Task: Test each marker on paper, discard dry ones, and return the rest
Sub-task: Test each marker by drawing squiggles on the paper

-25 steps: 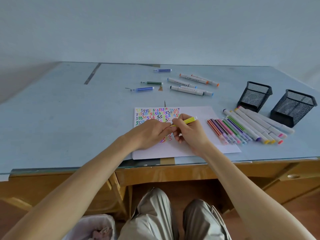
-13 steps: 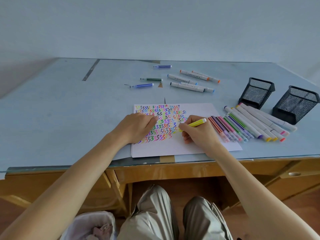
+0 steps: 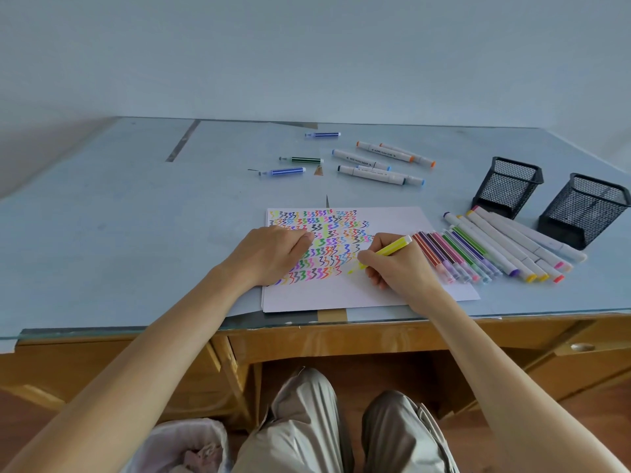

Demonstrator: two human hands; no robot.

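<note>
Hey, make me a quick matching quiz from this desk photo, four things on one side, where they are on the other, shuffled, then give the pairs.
Things:
1. yellow marker
2. left hand
3. two mesh pen holders
4. green striped marker

Places:
A. far side of the desk, beyond the paper
B. in the right hand's grip, tip on the paper
C. right side of the desk, behind the marker row
D. resting on the paper's left part

Pairs: 1-B, 2-D, 3-C, 4-A

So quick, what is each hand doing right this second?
Left hand: fingers curled, resting on the paper; whether it holds anything cannot be told.
Right hand: grips the yellow marker, tip on the paper.
</note>
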